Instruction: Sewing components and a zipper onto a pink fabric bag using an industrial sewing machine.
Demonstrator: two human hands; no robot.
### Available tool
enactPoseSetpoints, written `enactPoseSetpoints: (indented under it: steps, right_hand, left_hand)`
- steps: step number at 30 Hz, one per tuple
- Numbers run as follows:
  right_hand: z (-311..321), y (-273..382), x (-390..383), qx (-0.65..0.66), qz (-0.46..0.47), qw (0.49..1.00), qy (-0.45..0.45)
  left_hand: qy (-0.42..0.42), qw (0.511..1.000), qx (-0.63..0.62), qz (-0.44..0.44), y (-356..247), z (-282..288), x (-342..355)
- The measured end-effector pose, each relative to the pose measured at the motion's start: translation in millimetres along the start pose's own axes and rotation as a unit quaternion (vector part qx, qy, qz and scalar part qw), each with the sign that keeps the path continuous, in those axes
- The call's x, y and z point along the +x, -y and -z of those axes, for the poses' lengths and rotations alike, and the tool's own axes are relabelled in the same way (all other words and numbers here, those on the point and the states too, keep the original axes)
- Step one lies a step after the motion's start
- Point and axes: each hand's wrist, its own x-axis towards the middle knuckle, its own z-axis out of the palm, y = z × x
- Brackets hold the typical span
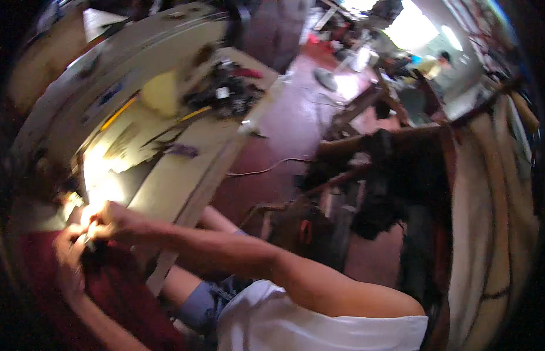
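Observation:
My right hand (108,221) and my left hand (69,244) meet at the far left, close under a bright glare (105,181) on the worktable. The fingers of both are bent in and closed, the right ones in a pinch. Whatever lies between them is small and blurred, so I cannot make out its kind. Dark red cloth (117,292) spreads below and around my hands. My right forearm stretches across the picture above my lap, while my left forearm rises from the lower edge over the cloth.
The cream worktable (173,181) carries a heap of black things (225,88), a purple item (183,151) and a yellow stick (118,113). A cord (272,169) runs over the reddish floor (266,140). Wooden frames and brown hanging cloth (477,205) stand to the right. Someone sits far back.

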Motion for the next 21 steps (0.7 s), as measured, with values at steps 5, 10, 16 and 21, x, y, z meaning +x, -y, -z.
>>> enactPoseSetpoints:
  steps: [5,10,16,21]
  right_hand:
    - [9.5,3.2,5.7,-0.106,-0.003,0.992,0.070]
    - [12.8,18.3,-6.4,-0.085,-0.057,0.994,0.031]
    - [5.1,20.7,-6.8,-0.049,-0.118,0.991,-0.048]
    - [14.0,15.8,-8.3,-0.051,-0.105,0.993,0.007]
  left_hand:
    - [-0.036,0.988,0.054,-0.138,-5.1,-1.6,-16.0]
    - [0.012,0.999,0.009,-0.047,-14.3,-2.0,-11.3]
    - [0.014,0.990,-0.141,-0.027,-13.7,-8.8,-6.0]
    - [0.014,0.984,-0.175,-0.021,-11.9,-11.4,-5.2]
